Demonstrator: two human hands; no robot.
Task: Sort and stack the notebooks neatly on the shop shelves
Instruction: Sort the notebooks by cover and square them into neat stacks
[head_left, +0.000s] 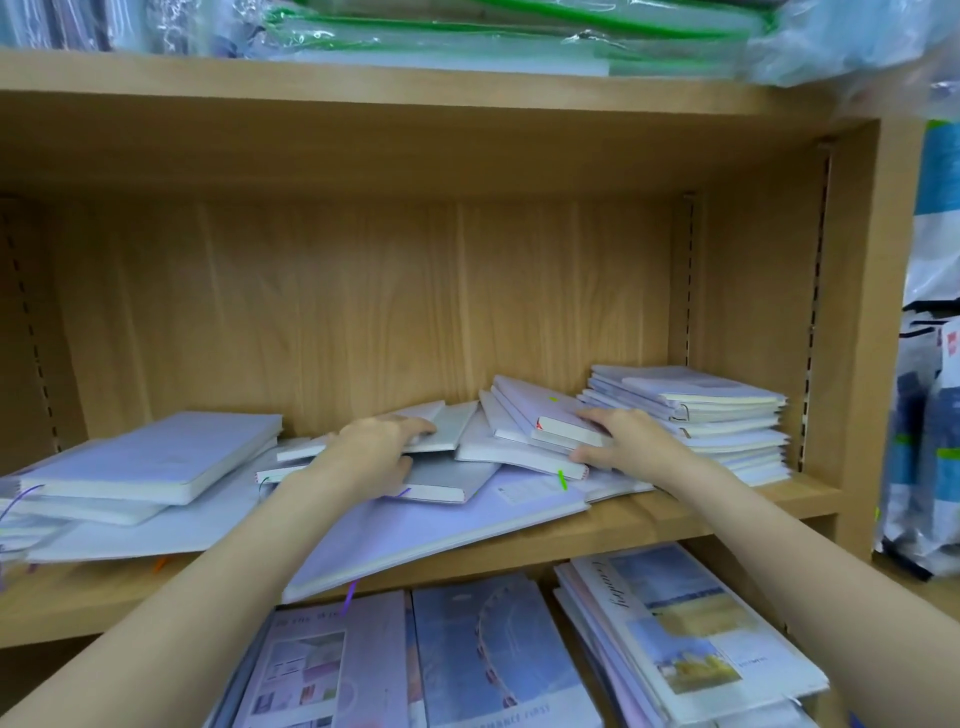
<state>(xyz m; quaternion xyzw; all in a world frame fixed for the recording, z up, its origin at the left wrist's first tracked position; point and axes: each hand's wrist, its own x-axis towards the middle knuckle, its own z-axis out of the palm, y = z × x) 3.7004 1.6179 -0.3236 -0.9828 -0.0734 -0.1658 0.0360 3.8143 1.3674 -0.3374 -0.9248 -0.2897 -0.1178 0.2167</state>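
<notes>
Notebooks (431, 525) lie scattered all across the middle wooden shelf (675, 525), pale lilac and white covers overlapping every which way. Over on the left, a thick notebook (156, 457) sits flat on top of a loose heap, a purple ribbon trailing off its edge. Moving in, the left hand (376, 457) is down in the jumble, its grip clamped on a small grey-white notebook (441, 431), fingers curled over the top and thumb below. Beneath it, a large lilac notebook (415, 540) juts out past the shelf's front edge, tilted, with a purple ribbon hanging down. Centre-right, a few small notebooks (524, 415) lean at an angle against each other, and the right hand (623, 441) has its grip closed on them, fingers over the top one and thumb pressed against the bottom edge. Just beside that hand, hard against the right wall, stands a tidy stack (727, 421) of notebooks, squared up. Down below, the lower shelf carries picture-cover notebooks (691, 634) laid flat in rows.
</notes>
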